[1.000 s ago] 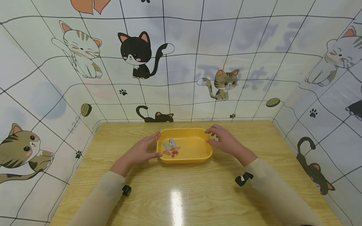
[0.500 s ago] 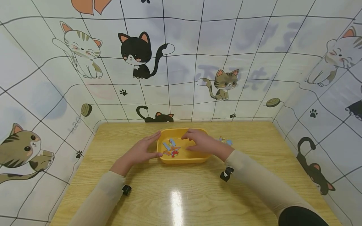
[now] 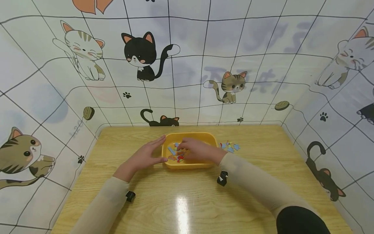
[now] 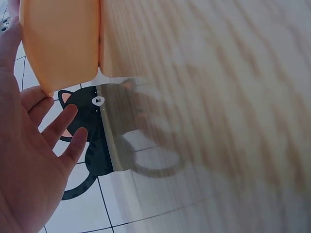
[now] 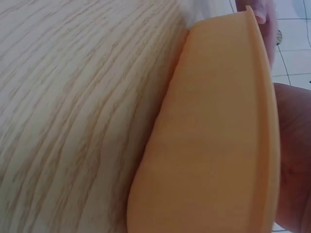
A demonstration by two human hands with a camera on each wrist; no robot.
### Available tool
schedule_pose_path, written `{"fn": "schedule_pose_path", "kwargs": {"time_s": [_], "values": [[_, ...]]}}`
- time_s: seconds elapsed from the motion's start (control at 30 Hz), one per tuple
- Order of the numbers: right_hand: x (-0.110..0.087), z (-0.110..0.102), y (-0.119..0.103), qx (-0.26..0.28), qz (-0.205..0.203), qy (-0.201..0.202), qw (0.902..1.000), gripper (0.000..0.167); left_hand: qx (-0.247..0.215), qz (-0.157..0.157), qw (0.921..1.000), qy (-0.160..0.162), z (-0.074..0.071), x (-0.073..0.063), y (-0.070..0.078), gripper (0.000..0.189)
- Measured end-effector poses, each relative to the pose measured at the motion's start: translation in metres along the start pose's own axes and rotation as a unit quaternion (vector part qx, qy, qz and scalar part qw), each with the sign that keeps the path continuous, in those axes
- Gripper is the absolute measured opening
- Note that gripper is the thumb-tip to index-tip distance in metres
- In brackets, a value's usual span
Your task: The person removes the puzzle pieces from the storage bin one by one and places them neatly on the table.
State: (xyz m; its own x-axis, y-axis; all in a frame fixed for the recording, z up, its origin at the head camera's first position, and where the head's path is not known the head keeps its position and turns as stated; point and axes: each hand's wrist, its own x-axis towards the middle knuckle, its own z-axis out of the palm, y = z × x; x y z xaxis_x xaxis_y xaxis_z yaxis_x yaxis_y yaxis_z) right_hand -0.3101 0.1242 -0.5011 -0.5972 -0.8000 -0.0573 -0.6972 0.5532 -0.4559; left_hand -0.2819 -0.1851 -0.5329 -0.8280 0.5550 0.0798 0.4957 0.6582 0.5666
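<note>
A yellow plastic tray point(image 3: 190, 166) stands on the table with several flat printed puzzle pieces point(image 3: 180, 158) in its left half. My left hand point(image 3: 147, 155) rests against the tray's left end, fingers fairly straight and spread, thumb at the near corner. In the left wrist view, fingertips of that hand point(image 4: 29, 155) touch the tray wall point(image 4: 60, 43). My right hand point(image 3: 200, 151) reaches over the right side into the tray, fingertips down among the pieces; I cannot tell whether they pinch one. The right wrist view shows mostly the tray's outer wall point(image 5: 214, 126), with the hand point(image 5: 294, 155) behind its rim.
Several more puzzle pieces point(image 3: 230, 149), blue and yellow, lie on the table just right of the tray. Behind and at both sides of the wooden table point(image 3: 187, 198) stand white walls point(image 3: 190, 74) with a cat-and-grid print.
My right hand has gone from the tray's right edge leftward into the tray, over the pieces. Pieces it had covered at the right now show. My left hand has stayed put.
</note>
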Motion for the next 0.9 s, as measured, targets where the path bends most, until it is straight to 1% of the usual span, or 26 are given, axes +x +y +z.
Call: {"fn": "schedule_pose_path", "kwargs": {"time_s": [0.13,0.3,0.47,0.7,0.9], "values": [[0.008,0.007,-0.001,0.0,-0.017,-0.005,0.9998,0.035,0.002,0.001,1.0,-0.002,0.0,-0.001,-0.001,0.101],[0.014,0.015,0.002,-0.024,-0.027,-0.013,0.9993,0.027,0.0,-0.002,1.0,-0.004,-0.001,-0.001,0.001,0.101],[0.016,0.019,0.004,-0.035,-0.025,-0.021,0.9989,0.021,0.001,0.001,1.0,-0.003,-0.002,-0.001,0.004,0.102],[0.016,0.018,0.003,-0.028,-0.019,-0.024,0.9992,0.018,0.005,0.009,0.9999,0.001,-0.001,0.0,0.002,0.102],[0.016,0.019,0.003,-0.024,-0.019,-0.019,0.9993,0.014,0.002,0.008,1.0,0.002,0.0,0.0,0.002,0.102]]}}
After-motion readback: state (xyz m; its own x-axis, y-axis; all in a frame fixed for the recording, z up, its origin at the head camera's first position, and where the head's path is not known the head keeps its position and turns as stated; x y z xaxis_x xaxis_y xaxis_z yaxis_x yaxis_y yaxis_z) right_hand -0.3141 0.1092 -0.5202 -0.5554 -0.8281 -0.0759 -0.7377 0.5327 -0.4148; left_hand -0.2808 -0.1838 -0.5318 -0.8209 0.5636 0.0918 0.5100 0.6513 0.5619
